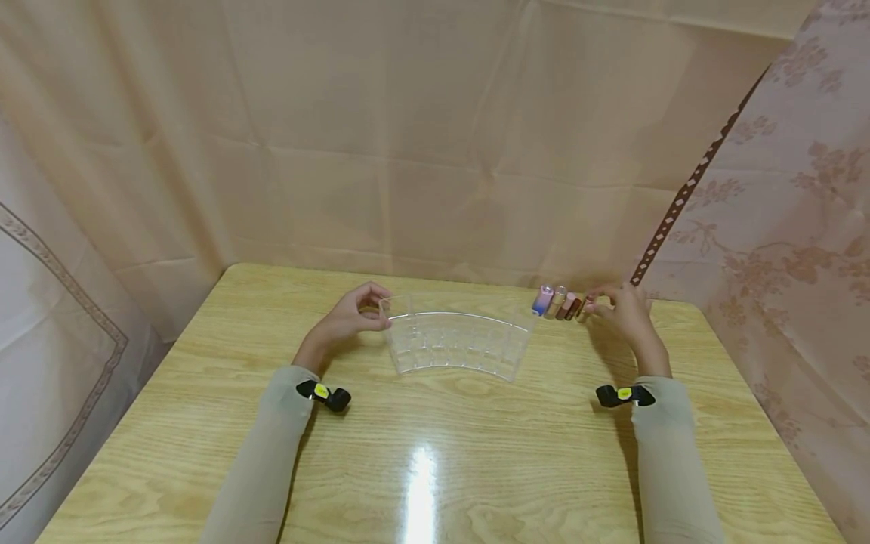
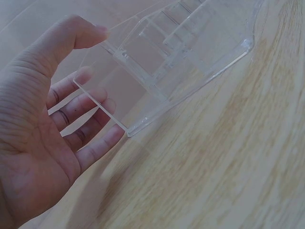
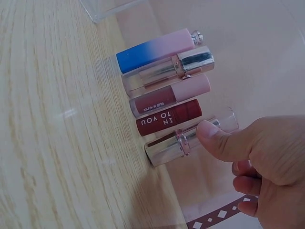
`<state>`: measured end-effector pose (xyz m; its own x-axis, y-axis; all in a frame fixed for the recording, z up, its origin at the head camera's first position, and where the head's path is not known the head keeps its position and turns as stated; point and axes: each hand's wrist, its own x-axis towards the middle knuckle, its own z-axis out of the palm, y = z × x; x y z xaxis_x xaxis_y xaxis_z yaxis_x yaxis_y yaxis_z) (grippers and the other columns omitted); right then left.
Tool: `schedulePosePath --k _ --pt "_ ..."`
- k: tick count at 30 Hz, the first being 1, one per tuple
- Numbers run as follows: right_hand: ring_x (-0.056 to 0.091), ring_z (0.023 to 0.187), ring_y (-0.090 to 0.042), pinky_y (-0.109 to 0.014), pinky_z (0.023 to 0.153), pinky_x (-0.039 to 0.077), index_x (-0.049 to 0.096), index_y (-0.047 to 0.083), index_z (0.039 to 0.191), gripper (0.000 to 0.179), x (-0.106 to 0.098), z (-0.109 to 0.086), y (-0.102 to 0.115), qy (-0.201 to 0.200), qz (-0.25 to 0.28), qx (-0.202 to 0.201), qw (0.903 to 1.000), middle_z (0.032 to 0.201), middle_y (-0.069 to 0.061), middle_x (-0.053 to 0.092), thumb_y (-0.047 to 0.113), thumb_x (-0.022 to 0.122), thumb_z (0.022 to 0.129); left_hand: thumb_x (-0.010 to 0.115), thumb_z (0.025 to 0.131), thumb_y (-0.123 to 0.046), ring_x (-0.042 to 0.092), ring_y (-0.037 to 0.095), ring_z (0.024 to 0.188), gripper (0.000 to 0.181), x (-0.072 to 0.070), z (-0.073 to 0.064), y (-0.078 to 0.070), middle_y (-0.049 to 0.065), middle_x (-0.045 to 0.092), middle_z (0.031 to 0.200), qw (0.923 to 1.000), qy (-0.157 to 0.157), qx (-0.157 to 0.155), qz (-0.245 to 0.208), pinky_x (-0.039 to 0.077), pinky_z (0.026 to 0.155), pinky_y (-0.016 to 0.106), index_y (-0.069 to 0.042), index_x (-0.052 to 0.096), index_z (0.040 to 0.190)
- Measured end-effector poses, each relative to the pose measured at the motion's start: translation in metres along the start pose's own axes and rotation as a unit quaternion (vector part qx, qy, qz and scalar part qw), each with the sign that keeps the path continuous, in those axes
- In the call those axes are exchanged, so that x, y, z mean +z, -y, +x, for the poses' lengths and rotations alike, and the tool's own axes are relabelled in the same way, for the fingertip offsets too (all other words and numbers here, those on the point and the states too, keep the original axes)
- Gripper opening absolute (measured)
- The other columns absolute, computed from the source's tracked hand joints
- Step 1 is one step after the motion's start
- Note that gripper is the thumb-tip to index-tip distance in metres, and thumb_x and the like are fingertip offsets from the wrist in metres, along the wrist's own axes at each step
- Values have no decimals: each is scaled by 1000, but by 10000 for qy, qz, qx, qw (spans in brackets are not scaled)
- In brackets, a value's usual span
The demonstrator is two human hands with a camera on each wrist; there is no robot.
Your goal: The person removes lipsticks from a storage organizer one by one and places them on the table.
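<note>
A clear, curved, fan-shaped acrylic organizer [image 1: 469,315] with several compartments stands on the table. My left hand [image 1: 353,311] holds its left end, the thumb at the upper edge and the fingers behind the side wall. Farther right, my right hand [image 1: 625,311] pinches a gold lipstick tube with a clear top [image 3: 167,149], the last in a row of upright tubes. Beside it in the right wrist view are a dark red tube [image 3: 162,120], a lip gloss with a pink cap [image 3: 155,101], a clear-and-gold lipstick [image 3: 157,74] and a blue-to-pink tube [image 3: 155,51].
The wooden table [image 1: 476,438] reaches back to a beige curtain [image 1: 381,151]. A floral cloth [image 1: 802,249] hangs at the right, and a pale cloth [image 1: 47,302] at the left. Both wrists wear black cameras [image 1: 624,395].
</note>
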<state>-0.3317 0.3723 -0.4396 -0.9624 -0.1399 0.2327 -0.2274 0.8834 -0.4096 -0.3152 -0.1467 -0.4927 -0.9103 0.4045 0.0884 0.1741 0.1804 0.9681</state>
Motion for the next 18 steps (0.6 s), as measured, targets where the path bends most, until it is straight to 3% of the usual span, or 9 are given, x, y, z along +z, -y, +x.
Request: schedulePosePath --k 18 --pt "43 93 -38 -57 83 25 70 0 114 26 -1 -2 -1 155 152 72 9997 102 -25 55 19 71 96 75 89 -1 57 23 105 53 1 0 -1 18 55 121 10000 37 -55 21 51 89 25 5 50 134"
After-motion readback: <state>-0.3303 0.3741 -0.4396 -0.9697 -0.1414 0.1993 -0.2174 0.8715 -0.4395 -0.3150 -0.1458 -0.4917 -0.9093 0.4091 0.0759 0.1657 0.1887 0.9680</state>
